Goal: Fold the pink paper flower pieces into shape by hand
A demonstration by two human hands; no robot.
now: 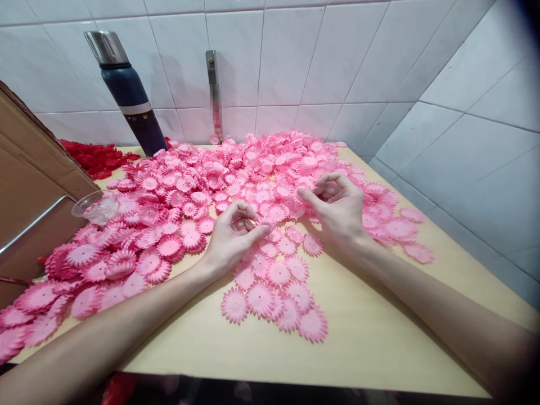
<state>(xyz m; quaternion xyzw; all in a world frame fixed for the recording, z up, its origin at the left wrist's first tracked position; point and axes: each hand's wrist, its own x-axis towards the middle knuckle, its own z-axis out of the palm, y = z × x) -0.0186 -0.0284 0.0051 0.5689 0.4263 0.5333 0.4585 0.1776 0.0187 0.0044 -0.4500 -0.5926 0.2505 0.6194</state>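
Above the middle of the table, my left hand (235,232) has its thumb and index finger closed in a pinch. Whatever lies between them is too small to make out against the pink behind. My right hand (337,202) is held a little higher and to the right, its fingers curled and the thumb stretched towards them; what it grips, if anything, cannot be made out. Around and beyond both hands spreads a large heap of pink scalloped petal discs (261,169) with small centre holes. Just below my left hand lies a looser group of petal discs (260,298).
A dark blue bottle (134,104) with a steel cap stands at the back left, near red petal pieces (95,159). A cardboard box (37,169) and a clear plastic cup (95,207) are at the left. Tiled walls (291,50) border the wooden table (371,332).
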